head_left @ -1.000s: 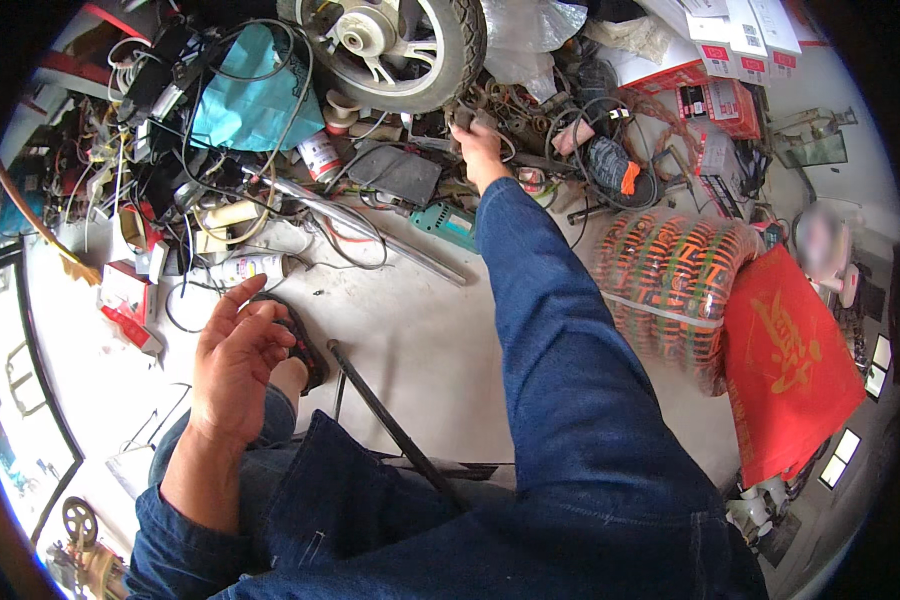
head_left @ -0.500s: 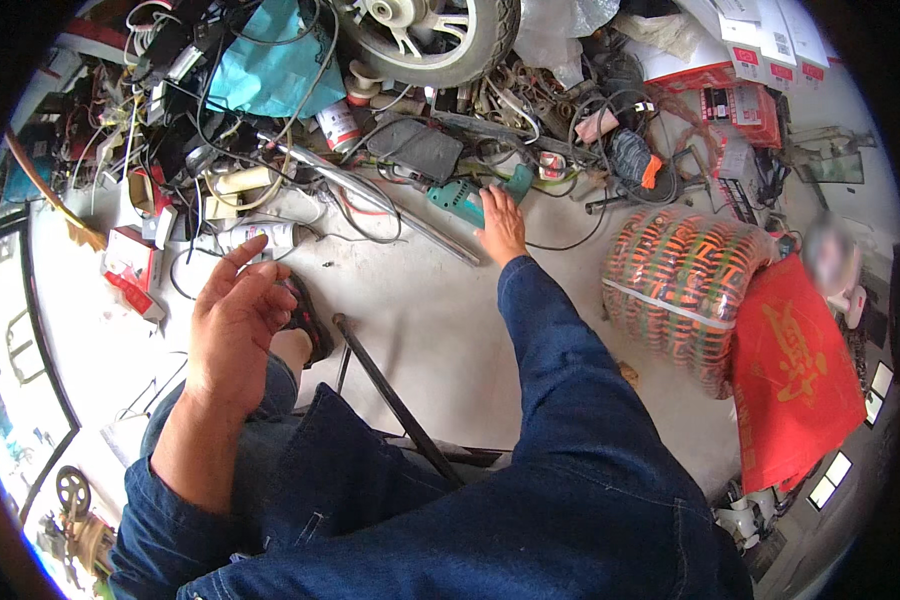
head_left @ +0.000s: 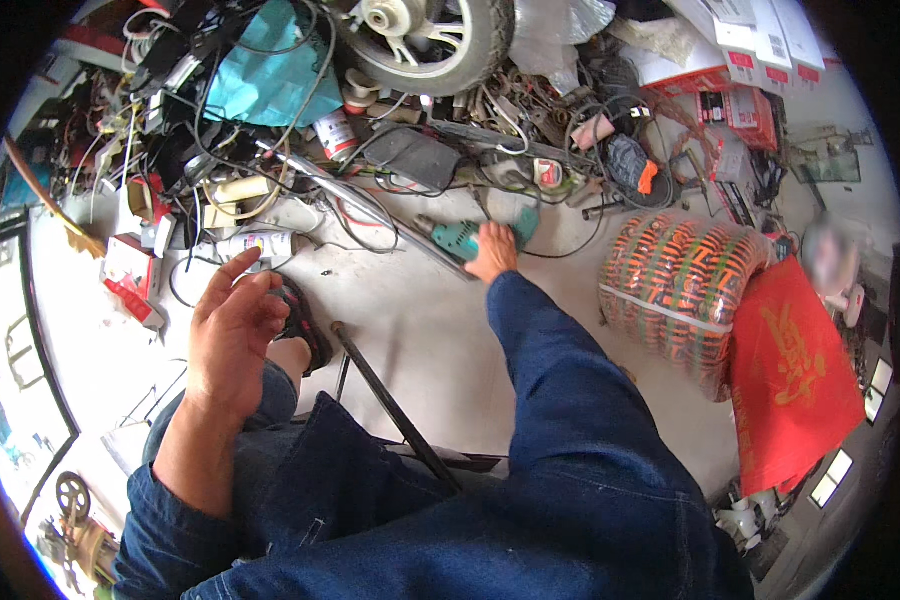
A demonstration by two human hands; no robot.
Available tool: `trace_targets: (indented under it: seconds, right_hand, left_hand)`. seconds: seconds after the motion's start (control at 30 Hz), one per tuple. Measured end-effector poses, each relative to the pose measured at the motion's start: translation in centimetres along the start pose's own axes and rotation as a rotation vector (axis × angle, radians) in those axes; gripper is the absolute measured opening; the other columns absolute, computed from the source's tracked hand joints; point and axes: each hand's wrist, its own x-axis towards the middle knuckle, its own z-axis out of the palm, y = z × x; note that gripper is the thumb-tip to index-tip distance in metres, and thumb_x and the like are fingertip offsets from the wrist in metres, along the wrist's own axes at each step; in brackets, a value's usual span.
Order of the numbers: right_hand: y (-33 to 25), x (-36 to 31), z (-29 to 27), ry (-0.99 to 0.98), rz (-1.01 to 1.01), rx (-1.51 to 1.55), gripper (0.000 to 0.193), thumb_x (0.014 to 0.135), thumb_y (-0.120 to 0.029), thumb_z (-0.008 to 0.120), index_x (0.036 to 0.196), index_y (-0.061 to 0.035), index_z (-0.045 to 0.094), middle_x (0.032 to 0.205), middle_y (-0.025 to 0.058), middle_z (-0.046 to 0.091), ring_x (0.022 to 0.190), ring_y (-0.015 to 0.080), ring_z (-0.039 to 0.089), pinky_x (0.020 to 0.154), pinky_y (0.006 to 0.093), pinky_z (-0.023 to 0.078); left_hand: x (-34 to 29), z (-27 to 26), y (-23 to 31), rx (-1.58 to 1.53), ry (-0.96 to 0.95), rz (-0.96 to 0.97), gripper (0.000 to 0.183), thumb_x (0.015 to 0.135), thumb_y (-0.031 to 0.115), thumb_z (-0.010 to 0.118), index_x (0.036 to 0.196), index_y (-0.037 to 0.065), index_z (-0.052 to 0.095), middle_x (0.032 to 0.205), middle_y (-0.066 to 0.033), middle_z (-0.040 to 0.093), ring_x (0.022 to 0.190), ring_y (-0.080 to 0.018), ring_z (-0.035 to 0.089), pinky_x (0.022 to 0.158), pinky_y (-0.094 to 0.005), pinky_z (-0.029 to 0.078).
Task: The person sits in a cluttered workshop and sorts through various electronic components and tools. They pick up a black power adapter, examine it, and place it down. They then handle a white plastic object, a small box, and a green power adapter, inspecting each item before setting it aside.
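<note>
My right hand (head_left: 493, 252) reaches out over the floor with its fingers bent over the body of a teal power drill (head_left: 457, 240). The drill's nose points left, across the end of a shiny metal tube (head_left: 345, 187), and a dark cord trails from its handle side. Part of the drill is hidden under the fingers. Raised over my knee, my left hand (head_left: 232, 335) holds nothing; its index finger is stretched and the others are loosely curled, apart from one another.
A wheel with a tyre (head_left: 490, 58) lies at the far side among cables and metal parts. To the right stand striped, plastic-wrapped tyres (head_left: 670, 285) beside a red bag (head_left: 795, 380). Red-and-white boxes (head_left: 130, 275) sit at left. A dark metal bar (head_left: 385, 390) slants before me.
My right hand has closed over the drill and drawn it a little toward me, down and left. The left hand has hardly moved.
</note>
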Motion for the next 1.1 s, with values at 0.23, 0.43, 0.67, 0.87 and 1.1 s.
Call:
trace_targets:
  seconds: [0.23, 0.43, 0.67, 0.87, 1.1]
  right_hand:
    - [1.4, -7.1, -5.2, 0.182, -0.014, 0.083, 0.068, 0.052, -0.02, 0.077, 0.109, -0.0025, 0.043, 0.11, 0.0151, 0.046, 0.109, 0.033, 0.04, 0.1, 0.0443, 0.028]
    - [2.4, -4.2, -11.4, 0.475, -0.043, -0.016, 0.078, 0.05, -0.021, 0.08, 0.116, -0.0034, 0.042, 0.115, 0.0135, 0.045, 0.113, 0.0333, 0.04, 0.101, 0.0474, 0.028]
    - [4.2, 4.2, -22.1, 0.702, -0.079, -0.161, 0.082, 0.048, -0.022, 0.082, 0.118, -0.0057, 0.043, 0.115, 0.0122, 0.047, 0.113, 0.0329, 0.041, 0.1, 0.0454, 0.03]
    - [8.4, 12.5, -23.9, 0.564, -0.252, -0.213, 0.068, 0.048, -0.011, 0.078, 0.109, -0.0036, 0.049, 0.109, 0.0145, 0.051, 0.106, 0.0329, 0.045, 0.097, 0.0407, 0.034]
    - [8.6, 16.2, -18.2, 0.616, -0.183, -0.137, 0.037, 0.068, -0.005, 0.067, 0.104, -0.0059, 0.059, 0.11, 0.0101, 0.053, 0.109, 0.0268, 0.046, 0.098, 0.0416, 0.033]
  left_hand:
    - [0.2, 0.3, -0.3, -0.008, -0.015, -0.014, 0.039, 0.088, 0.009, 0.05, 0.125, 0.0, 0.04, 0.089, -0.0048, 0.056, 0.069, -0.0095, 0.054, 0.063, -0.021, 0.044]
    - [0.1, 0.3, -0.3, 0.01, 0.002, -0.019, 0.039, 0.089, 0.009, 0.049, 0.126, 0.001, 0.04, 0.088, -0.0044, 0.054, 0.067, -0.009, 0.052, 0.062, -0.0207, 0.043]
    - [-0.3, 0.7, 0.1, -0.033, -0.008, 0.007, 0.041, 0.087, 0.008, 0.05, 0.125, -0.001, 0.039, 0.087, -0.006, 0.056, 0.067, -0.0096, 0.054, 0.06, -0.0205, 0.042]
    - [-0.5, 1.2, 0.2, -0.03, -0.01, -0.016, 0.039, 0.086, 0.008, 0.051, 0.123, -0.001, 0.041, 0.087, -0.0054, 0.056, 0.066, -0.0092, 0.053, 0.062, -0.0202, 0.043]
    - [-0.3, 1.7, 0.4, -0.025, -0.006, -0.059, 0.039, 0.087, 0.009, 0.051, 0.124, 0.0, 0.041, 0.085, -0.0027, 0.055, 0.065, -0.008, 0.05, 0.062, -0.0198, 0.042]
